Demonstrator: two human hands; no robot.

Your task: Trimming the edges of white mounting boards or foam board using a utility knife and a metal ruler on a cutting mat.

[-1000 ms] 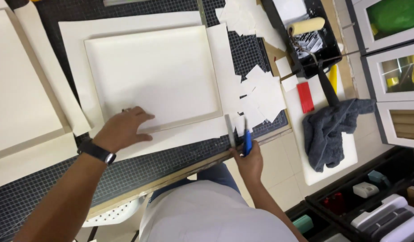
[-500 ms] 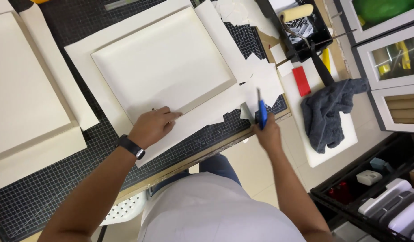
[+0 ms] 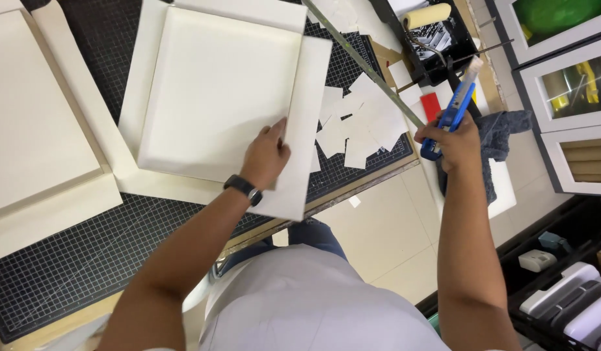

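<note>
My left hand [image 3: 267, 155] presses flat on the right edge of a white raised panel [image 3: 216, 91] that lies on a larger white sheet [image 3: 300, 169]. A black watch sits on that wrist. My right hand [image 3: 453, 140] is lifted off the table to the right, closed around a blue utility knife [image 3: 453, 110] whose blade end points up and away. The sheet lies on a black gridded cutting mat [image 3: 86, 260].
Several white paper offcuts [image 3: 359, 120] lie scattered right of the sheet. A long metal ruler [image 3: 365, 65] runs diagonally. A black tray with a paint roller [image 3: 427, 16], a red block [image 3: 432, 104], a grey cloth [image 3: 502, 130] and another white panel [image 3: 34, 123] at left surround the work.
The panel and sheet have turned clockwise under my left hand, which now rests on their right edge. My right hand has lifted the knife up and to the right, away from the sheet.
</note>
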